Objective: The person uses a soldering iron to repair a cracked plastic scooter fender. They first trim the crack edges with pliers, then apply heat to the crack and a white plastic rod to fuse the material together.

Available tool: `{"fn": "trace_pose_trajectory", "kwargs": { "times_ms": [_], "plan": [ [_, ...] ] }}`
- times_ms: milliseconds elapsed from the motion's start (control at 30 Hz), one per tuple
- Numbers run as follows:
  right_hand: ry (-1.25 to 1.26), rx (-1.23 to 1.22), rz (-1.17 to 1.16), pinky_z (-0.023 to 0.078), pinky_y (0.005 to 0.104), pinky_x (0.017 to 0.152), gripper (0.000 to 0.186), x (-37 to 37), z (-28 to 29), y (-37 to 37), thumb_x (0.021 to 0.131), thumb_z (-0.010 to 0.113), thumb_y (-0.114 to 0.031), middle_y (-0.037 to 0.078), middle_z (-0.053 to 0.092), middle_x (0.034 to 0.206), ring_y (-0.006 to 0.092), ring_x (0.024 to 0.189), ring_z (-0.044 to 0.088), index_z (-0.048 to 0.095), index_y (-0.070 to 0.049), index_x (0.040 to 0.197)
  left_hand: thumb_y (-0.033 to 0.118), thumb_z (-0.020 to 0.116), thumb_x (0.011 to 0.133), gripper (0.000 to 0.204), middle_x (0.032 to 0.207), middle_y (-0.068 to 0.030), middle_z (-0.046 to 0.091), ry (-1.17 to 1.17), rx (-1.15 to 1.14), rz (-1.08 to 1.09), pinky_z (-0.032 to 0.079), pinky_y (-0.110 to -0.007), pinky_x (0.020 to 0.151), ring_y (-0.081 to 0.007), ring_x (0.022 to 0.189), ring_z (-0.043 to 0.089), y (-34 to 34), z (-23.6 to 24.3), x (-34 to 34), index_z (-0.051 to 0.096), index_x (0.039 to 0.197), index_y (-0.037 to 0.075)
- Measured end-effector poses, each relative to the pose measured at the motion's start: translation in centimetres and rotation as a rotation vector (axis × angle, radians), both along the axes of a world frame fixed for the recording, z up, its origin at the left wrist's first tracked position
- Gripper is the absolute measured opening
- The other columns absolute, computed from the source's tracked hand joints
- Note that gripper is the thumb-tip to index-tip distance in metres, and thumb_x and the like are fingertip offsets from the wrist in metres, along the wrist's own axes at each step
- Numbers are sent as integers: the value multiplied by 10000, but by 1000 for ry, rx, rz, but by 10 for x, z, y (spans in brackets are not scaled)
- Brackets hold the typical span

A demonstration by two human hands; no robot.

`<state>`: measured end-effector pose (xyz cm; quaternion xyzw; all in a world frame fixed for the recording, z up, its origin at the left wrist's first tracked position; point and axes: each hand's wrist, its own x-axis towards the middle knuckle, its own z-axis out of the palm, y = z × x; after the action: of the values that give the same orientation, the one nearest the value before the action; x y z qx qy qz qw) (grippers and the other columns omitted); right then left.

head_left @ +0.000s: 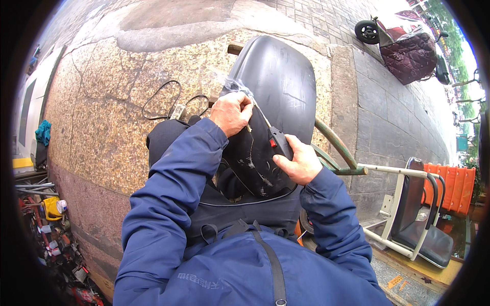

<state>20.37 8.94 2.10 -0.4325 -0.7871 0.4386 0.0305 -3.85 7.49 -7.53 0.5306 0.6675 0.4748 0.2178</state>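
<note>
A black padded seat [278, 76] lies across my lap, with scuffs and pale scratches on its surface. My right hand [301, 160] is closed round a black-handled electric tool [277, 140] with a red switch and a thin metal shaft, much like a soldering iron. The shaft points up and left toward my left hand [232, 113], which pinches at the seat's left edge. What its fingertips hold is hidden. A wispy grey-white patch [237, 86], smoke or clear film, shows just beyond them. Below runs a pale thread-like line [250, 148] down the seat.
A black cord [162, 94] loops on the speckled stone floor [102, 102] at left. Worn green chair legs [337, 145] jut out right of the seat. Further right stands a white-framed chair [395, 204], with a covered scooter [408, 56] beyond. Mixed tools and parts [58, 245] lie at lower left.
</note>
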Motion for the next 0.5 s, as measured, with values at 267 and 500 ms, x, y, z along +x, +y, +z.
{"fn": "trace_pose_trajectory", "kwargs": {
  "times_ms": [267,500],
  "plan": [
    [-43,19,25,564,468,849,584,1,1,3,869,725,-303,307,705,995,448,928,713,537,15,1321,70,734,858,59,800,-110,731,-8,-20,13,555,-316,657,-179,690,696,0,-2,0,731,886,18],
    [-62,13,23,564,470,847,582,1,3,3,869,727,-306,299,709,1000,446,929,713,540,7,1323,50,731,864,57,782,-72,721,-71,10,10,544,-281,645,-126,677,671,2,-8,0,717,914,24]
  ]
}}
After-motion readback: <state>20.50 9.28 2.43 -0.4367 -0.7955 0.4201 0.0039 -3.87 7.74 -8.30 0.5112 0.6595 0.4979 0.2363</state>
